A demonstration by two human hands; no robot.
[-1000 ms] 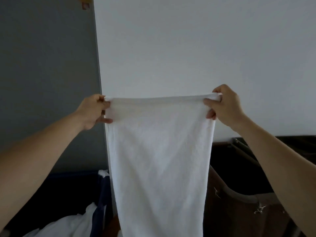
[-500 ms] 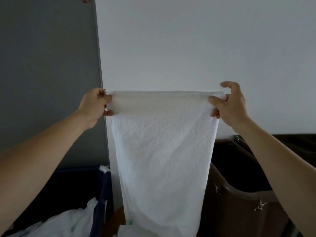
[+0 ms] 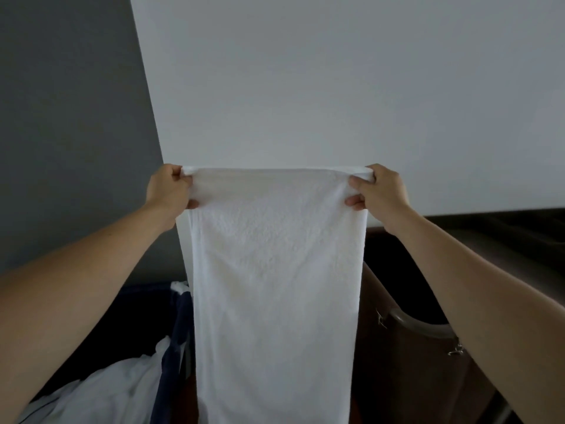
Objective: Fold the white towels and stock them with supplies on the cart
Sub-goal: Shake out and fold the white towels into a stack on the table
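Towel (image 3: 275, 289) held up by top corners, hanging straight; left hand (image 3: 166, 191) and right hand (image 3: 379, 189) each pinching a corner, arms outstretched

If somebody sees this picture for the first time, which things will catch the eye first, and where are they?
First is the white towel, hanging long down the middle of the view. The left hand and the right hand each grip one top corner, stretching its top edge level before a pale wall. At lower left, other white cloth lies in a dark blue bin.
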